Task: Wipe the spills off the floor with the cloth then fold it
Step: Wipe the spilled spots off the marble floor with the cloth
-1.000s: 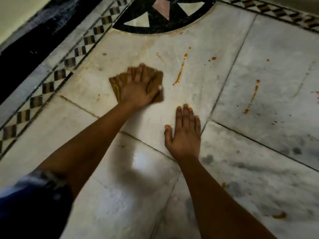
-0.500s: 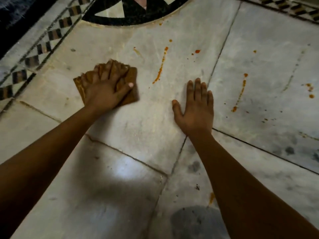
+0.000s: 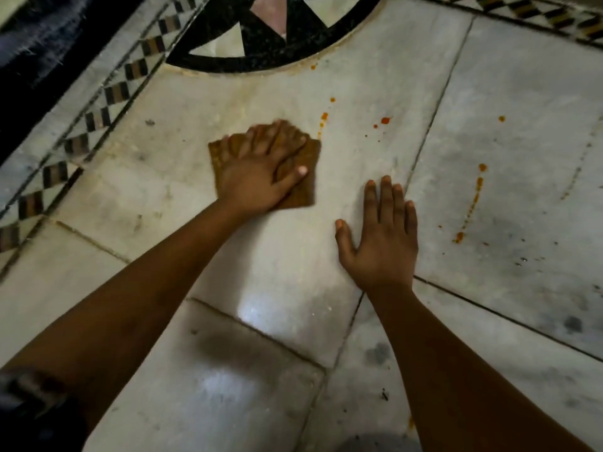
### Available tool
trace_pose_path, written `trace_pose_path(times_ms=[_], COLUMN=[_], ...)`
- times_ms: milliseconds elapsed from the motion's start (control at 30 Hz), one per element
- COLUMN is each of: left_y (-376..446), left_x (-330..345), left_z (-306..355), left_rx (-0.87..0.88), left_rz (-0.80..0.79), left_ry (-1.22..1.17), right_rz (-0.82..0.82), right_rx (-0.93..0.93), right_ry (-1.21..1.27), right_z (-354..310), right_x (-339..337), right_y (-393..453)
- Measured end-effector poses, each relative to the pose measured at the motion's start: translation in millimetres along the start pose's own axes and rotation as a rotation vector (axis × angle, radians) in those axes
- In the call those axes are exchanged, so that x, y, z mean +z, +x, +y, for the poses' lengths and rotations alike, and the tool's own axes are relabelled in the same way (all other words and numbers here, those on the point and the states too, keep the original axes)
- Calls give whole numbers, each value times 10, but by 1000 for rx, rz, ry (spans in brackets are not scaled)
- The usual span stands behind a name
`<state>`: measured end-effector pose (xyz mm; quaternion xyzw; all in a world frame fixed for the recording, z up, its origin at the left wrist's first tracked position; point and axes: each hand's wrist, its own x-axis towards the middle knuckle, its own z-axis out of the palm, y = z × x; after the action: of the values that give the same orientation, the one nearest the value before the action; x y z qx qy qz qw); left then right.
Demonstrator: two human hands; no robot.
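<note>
A folded brown cloth (image 3: 308, 187) lies flat on the white marble floor (image 3: 287, 265). My left hand (image 3: 261, 171) presses on it with spread, straight fingers and covers most of it. The cloth's right edge sits over the lower end of an orange streak (image 3: 323, 120), whose top still shows. My right hand (image 3: 381, 236) rests flat on the floor to the right of the cloth, fingers straight, holding nothing. A red-orange drop (image 3: 385, 120) and a long orange streak (image 3: 473, 203) lie further right.
A black and white inlay arc (image 3: 270, 50) curves at the top. A checkered border strip (image 3: 98, 122) runs diagonally on the left, with a dark band (image 3: 29, 60) beyond it. Dark tile joints (image 3: 430, 119) cross the floor. Grey smudges mark the tiles at lower right.
My left hand has slid the cloth to the right, onto the lower part of the nearest orange streak. My right hand stays flat on the floor.
</note>
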<state>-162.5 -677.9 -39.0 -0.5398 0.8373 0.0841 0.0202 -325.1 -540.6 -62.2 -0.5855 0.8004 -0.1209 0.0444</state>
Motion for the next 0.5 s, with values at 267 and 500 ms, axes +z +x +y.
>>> trace_pose_path(times_ms=[267, 500], left_y=[1281, 1286], left_x=[-243, -162], left_z=[-273, 683], left_rx=[-419, -45], left_rz=[-13, -41], left_ry=[-180, -63], right_rz=[11, -1], right_rx=[7, 12], right_ry=[14, 11], right_z=[-13, -34], right_x=[4, -2], right_y=[-3, 25])
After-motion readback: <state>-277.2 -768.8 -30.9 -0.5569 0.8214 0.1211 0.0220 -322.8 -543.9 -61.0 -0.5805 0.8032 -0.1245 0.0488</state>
